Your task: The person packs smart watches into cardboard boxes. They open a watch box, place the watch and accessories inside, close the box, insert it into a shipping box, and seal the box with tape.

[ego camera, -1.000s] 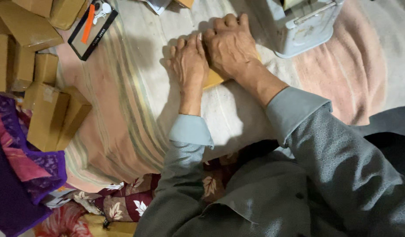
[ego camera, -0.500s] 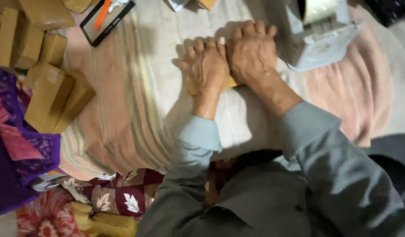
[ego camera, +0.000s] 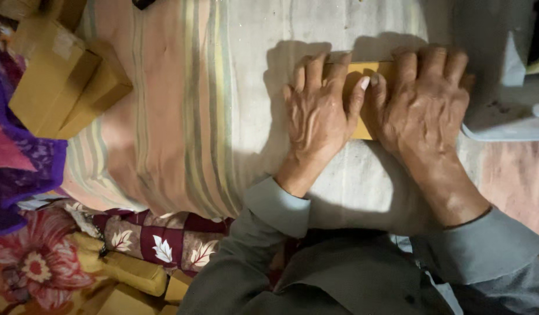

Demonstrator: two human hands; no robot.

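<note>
Left hand (ego camera: 319, 114) and right hand (ego camera: 424, 102) lying side by side, both pressing flat with fingers spread on a small yellow cardboard box (ego camera: 365, 73), box resting on the striped cloth (ego camera: 182, 116), brown cartons (ego camera: 59, 81) sitting well apart at the left, grey machine (ego camera: 503, 111) standing just beside the right hand

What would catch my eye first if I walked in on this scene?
Two bare hands pressed flat side by side, the left hand and right hand, cover a small yellow-brown box on a striped cloth. A stack of similar cardboard boxes sits far left, beside purple fabric.
</note>
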